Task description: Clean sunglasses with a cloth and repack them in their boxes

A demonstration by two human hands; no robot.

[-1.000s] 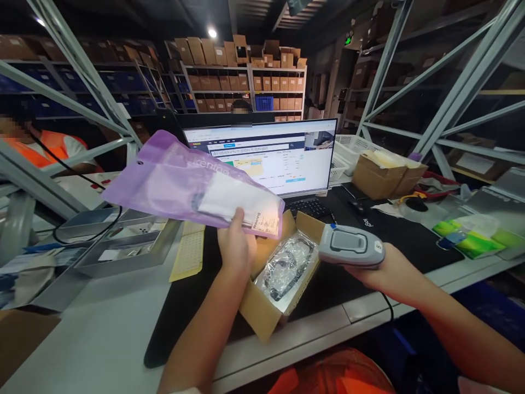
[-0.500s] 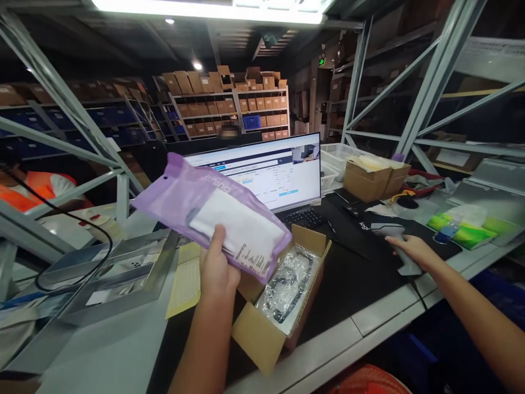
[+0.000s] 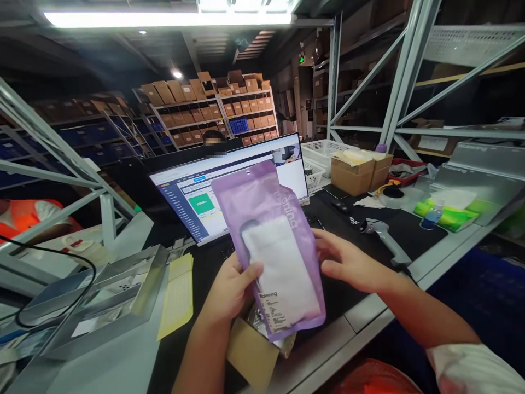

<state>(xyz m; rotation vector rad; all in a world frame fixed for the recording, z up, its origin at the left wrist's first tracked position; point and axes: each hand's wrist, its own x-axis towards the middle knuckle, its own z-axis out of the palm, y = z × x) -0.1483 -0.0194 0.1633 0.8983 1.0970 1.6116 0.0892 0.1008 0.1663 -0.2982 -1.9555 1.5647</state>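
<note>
A purple zip pouch (image 3: 283, 257) with a white folded item inside stands upright in front of me. My left hand (image 3: 235, 282) grips its left edge, thumb on the front face. At the pouch's right edge is my right hand (image 3: 353, 260), thumb and fingers apart; some fingertips are hidden, so contact is unclear. Below the pouch sits an open cardboard box (image 3: 252, 353), mostly covered, with a little of its clear wrapping visible. The barcode scanner (image 3: 388, 241) lies on the black mat (image 3: 340, 298), right of my right hand.
Behind the pouch stands a monitor (image 3: 172, 202). To the left are a yellow paper pad (image 3: 176, 295) and a grey tray (image 3: 143, 284). Cartons (image 3: 353, 175), a tape roll (image 3: 391, 191) and a spray bottle (image 3: 432, 216) stand to the right. A co-worker in an orange vest (image 3: 30, 219) is at far left.
My right hand has let go of the scanner and moved left to the pouch. The pouch has turned more upright and come over the box. The monitor now shows a green panel.
</note>
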